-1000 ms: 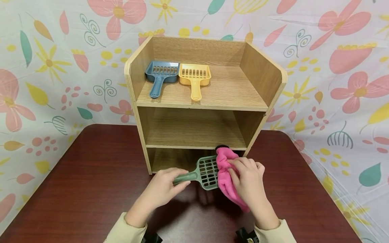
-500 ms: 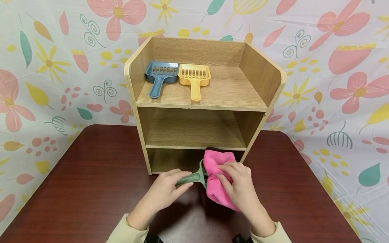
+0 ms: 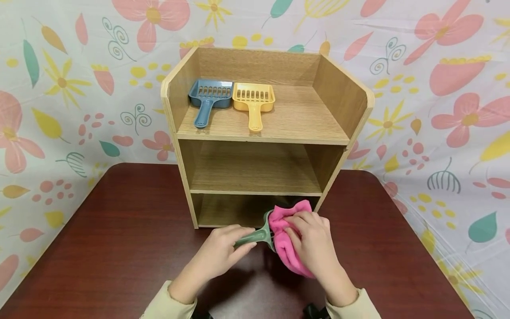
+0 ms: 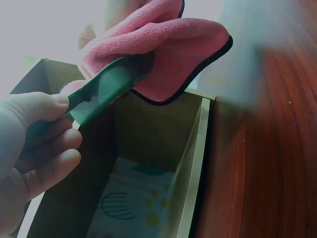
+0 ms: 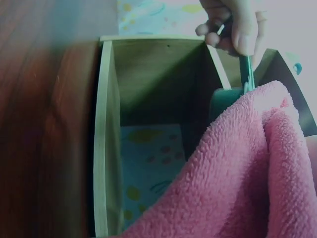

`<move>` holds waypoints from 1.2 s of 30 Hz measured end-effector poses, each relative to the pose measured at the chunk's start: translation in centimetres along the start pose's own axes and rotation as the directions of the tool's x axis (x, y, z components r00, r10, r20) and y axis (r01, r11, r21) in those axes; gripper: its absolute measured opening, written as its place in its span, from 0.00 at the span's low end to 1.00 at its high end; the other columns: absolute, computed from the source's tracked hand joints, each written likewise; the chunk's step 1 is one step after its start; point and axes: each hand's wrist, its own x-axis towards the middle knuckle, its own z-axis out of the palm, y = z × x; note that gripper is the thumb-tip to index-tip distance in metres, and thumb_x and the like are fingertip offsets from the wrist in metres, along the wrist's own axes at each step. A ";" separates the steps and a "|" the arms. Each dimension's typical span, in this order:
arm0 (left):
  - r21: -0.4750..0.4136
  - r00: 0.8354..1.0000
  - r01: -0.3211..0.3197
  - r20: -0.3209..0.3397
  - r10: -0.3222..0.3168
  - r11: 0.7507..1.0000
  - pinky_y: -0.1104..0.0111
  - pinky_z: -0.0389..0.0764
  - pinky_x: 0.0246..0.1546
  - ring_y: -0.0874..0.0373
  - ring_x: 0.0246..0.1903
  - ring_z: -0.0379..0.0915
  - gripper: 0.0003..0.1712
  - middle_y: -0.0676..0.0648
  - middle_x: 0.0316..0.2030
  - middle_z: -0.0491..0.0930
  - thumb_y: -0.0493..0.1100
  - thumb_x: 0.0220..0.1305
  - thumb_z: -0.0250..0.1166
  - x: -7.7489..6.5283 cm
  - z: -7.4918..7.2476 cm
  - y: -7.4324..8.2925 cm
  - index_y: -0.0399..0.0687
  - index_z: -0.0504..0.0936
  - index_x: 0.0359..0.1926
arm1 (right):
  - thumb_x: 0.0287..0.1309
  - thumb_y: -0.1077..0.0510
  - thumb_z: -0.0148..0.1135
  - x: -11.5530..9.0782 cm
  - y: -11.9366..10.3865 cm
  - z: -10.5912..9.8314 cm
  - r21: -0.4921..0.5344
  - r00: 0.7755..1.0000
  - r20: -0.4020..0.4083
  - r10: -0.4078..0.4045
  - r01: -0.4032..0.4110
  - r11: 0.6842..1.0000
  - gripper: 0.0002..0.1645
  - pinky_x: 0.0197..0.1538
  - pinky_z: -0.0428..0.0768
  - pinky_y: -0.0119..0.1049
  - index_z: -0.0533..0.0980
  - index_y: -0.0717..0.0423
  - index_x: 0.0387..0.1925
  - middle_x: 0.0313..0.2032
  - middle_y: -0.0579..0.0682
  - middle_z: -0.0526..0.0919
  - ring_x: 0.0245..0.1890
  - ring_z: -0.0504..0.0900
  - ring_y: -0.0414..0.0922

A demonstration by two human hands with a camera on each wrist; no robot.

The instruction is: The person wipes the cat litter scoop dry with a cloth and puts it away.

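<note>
My left hand [image 3: 223, 248] grips the handle of a green slotted litter scoop [image 3: 259, 235], held in the air in front of the shelf's lowest opening. A pink cloth [image 3: 288, 239] with a dark edge, bunched in my right hand [image 3: 312, 239], wraps over the scoop's head and hides most of it. In the left wrist view, the thumb and fingers hold the scoop [image 4: 106, 89], and the cloth [image 4: 163, 54] folds round its far end. The cloth [image 5: 237, 163] fills much of the right wrist view.
A wooden shelf unit [image 3: 255, 138] stands on the dark red table [image 3: 119, 248]. On its top lie a blue litter scoop [image 3: 211, 95] and a yellow litter scoop [image 3: 254, 97], side by side. A flower-patterned sheet [image 3: 430, 110] hangs behind.
The right hand moved left with the cloth, from the far edge of the green scoop's head to over it. The cloth has since bunched up more. The left hand kept its grip, shifting slightly right.
</note>
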 end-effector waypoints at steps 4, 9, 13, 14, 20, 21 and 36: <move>-0.008 1.000 -0.002 -0.008 0.002 1.000 0.82 0.74 0.27 0.66 0.23 0.72 0.13 0.48 0.30 0.83 0.36 0.52 0.70 -0.1 -0.1 -0.3 0.36 0.83 0.40 | 0.42 0.63 0.70 0.1 0.5 -0.2 -0.017 0.999 0.014 0.029 -0.029 0.999 0.10 0.36 0.66 0.43 0.83 0.52 0.32 0.31 0.46 0.80 0.34 0.74 0.47; -0.019 1.000 0.019 -0.010 -0.019 1.000 0.83 0.73 0.27 0.67 0.24 0.72 0.12 0.48 0.30 0.83 0.35 0.52 0.70 -0.1 -0.2 -0.6 0.37 0.83 0.40 | 0.43 0.65 0.70 0.2 1.1 -0.5 -0.026 0.998 0.020 0.059 -0.059 0.998 0.12 0.36 0.66 0.43 0.83 0.54 0.34 0.32 0.48 0.80 0.34 0.74 0.49; -0.032 0.998 0.062 -0.001 -0.062 0.998 0.82 0.75 0.28 0.65 0.26 0.75 0.12 0.47 0.31 0.84 0.35 0.51 0.71 -0.1 -0.4 -0.6 0.37 0.84 0.39 | 0.43 0.66 0.70 0.3 1.5 -0.7 -0.015 0.996 0.014 0.087 -0.086 0.996 0.12 0.37 0.66 0.44 0.83 0.55 0.34 0.33 0.49 0.81 0.34 0.74 0.50; -0.034 0.998 0.071 0.000 -0.071 0.997 0.82 0.75 0.29 0.65 0.27 0.76 0.12 0.47 0.31 0.84 0.35 0.51 0.71 -0.1 -0.4 -0.6 0.38 0.84 0.39 | 0.43 0.66 0.70 0.3 1.6 -0.8 -0.011 0.996 0.011 0.089 -0.089 0.996 0.12 0.37 0.67 0.44 0.83 0.55 0.35 0.34 0.50 0.81 0.35 0.75 0.51; -0.039 0.995 0.097 -0.001 -0.097 0.995 0.82 0.75 0.27 0.65 0.25 0.76 0.12 0.47 0.30 0.84 0.34 0.49 0.72 -0.4 -0.5 -1.1 0.37 0.84 0.38 | 0.42 0.68 0.70 0.5 1.7 -1.5 0.014 0.993 -0.051 0.104 -0.103 0.995 0.14 0.36 0.67 0.45 0.82 0.58 0.35 0.34 0.53 0.82 0.35 0.76 0.53; -0.037 0.995 0.099 -0.001 -0.099 0.994 0.82 0.75 0.27 0.65 0.25 0.76 0.12 0.47 0.29 0.84 0.34 0.49 0.72 -0.5 -0.5 -1.2 0.37 0.84 0.38 | 0.42 0.69 0.70 0.5 1.7 -1.7 0.022 0.992 -0.070 0.106 -0.104 0.994 0.14 0.36 0.67 0.45 0.82 0.58 0.35 0.34 0.54 0.82 0.35 0.76 0.53; -0.082 0.995 0.096 -0.005 -0.096 0.992 0.83 0.73 0.27 0.67 0.24 0.73 0.12 0.48 0.28 0.83 0.35 0.51 0.71 -0.3 0.0 -0.8 0.37 0.84 0.39 | 0.42 0.65 0.71 0.1 -1.0 -0.6 0.104 0.998 -0.049 -0.046 0.051 0.993 0.15 0.37 0.67 0.38 0.84 0.53 0.37 0.32 0.45 0.81 0.35 0.75 0.44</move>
